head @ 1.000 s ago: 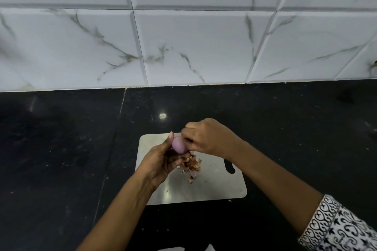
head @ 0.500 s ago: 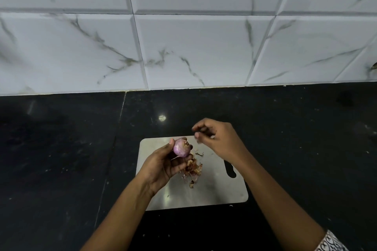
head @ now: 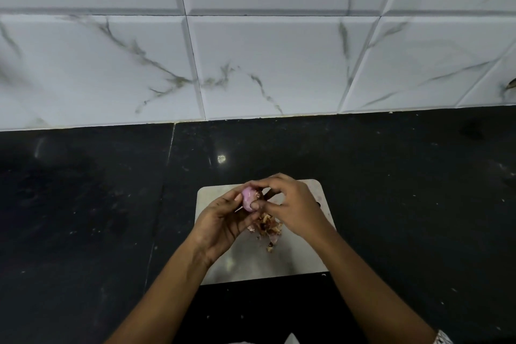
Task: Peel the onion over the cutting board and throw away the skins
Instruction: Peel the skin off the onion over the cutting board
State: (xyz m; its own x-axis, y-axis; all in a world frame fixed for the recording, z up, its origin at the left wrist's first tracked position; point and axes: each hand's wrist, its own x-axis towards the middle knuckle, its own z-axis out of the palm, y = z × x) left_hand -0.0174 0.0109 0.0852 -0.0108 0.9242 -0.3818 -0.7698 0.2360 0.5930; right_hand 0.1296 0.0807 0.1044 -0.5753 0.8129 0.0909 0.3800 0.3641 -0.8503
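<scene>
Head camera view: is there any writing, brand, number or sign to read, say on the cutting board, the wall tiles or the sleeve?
There is no readable text anywhere.
The cutting board and the onion are unmarked.
The wall tiles show only grey veining.
The sleeve has a black-and-white pattern, not letters.

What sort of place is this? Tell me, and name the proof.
Probably a kitchen counter: black stone worktop, marble-look tiled wall behind it, and a cutting board under a small onion being peeled.
</scene>
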